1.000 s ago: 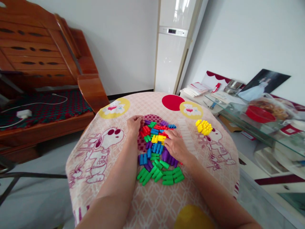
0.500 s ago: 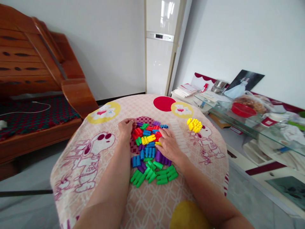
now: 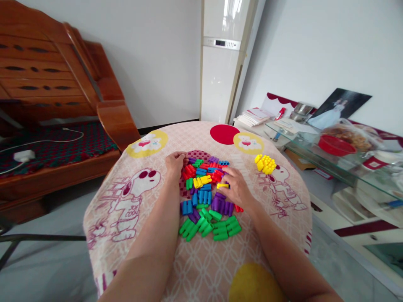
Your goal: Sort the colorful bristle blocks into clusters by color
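Observation:
A heap of coloured plastic building blocks (image 3: 205, 197) lies in the middle of the table, with blue, red, purple, green and yellow pieces. My right hand (image 3: 238, 188) is at the heap's right side, thumb and fingers closed on a small yellow block (image 3: 222, 186). Another yellow block (image 3: 202, 181) lies just left of it, beside red blocks (image 3: 216, 175). At the heap's far left edge rests my left hand (image 3: 175, 162), its fingertips pressed together near a purple block (image 3: 192, 160); whatever they hold is hidden. Several green blocks (image 3: 220, 231) lie nearest me.
A cluster of yellow blocks (image 3: 265, 164) sits apart on the right of the round table's patterned cloth (image 3: 201, 268). A glass shelf (image 3: 340, 167) with a red bowl (image 3: 336, 145) stands to the right. At the left is a wooden bench (image 3: 110, 121).
My right hand has drawn back slightly rightward from the red blocks, with the yellow block at its fingertips. My left hand keeps its place by the heap. The camera view swung sideways and back.

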`<state>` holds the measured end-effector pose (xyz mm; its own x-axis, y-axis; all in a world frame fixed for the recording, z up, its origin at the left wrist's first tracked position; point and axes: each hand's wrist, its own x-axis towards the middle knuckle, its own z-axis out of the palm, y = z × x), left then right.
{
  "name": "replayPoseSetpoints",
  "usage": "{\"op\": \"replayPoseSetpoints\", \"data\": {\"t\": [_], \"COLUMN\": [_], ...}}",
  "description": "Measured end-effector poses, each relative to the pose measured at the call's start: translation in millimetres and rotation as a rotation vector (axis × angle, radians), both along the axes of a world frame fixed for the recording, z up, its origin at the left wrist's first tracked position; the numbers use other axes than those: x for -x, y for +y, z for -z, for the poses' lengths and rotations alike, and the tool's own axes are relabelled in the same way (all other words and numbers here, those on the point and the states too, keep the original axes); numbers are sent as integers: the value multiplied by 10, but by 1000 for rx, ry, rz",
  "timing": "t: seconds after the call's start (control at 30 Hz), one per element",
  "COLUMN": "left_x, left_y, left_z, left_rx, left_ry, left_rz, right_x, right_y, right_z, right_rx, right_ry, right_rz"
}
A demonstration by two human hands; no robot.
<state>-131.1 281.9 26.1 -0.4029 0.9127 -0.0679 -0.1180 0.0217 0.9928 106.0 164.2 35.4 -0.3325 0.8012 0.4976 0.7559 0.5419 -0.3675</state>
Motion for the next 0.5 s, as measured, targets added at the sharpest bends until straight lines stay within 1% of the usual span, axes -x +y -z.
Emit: {"op": "replayPoseSetpoints", "data": {"t": [0.03, 0.1, 0.2, 0.4, 0.5], "left_x": [2, 11, 26, 32, 27], "left_y": [3, 12, 24, 35, 37], "left_z": [4, 14, 28, 46, 43], "left_rx": [-5, -12, -20, -32, -19], "left_ry": [1, 3, 2, 13, 15], "left_rz": [2, 8, 15, 18, 9], "right_x": [-30, -112, -280, -601, -727], "right_y": [10, 40, 96, 207, 264], "right_z": [-20, -57, -83, -53, -19], "right_rx": [-13, -14, 38, 179, 176], "right_ry": [33, 82, 148, 373, 440], "right_rz": [27, 127, 274, 354, 443]}}
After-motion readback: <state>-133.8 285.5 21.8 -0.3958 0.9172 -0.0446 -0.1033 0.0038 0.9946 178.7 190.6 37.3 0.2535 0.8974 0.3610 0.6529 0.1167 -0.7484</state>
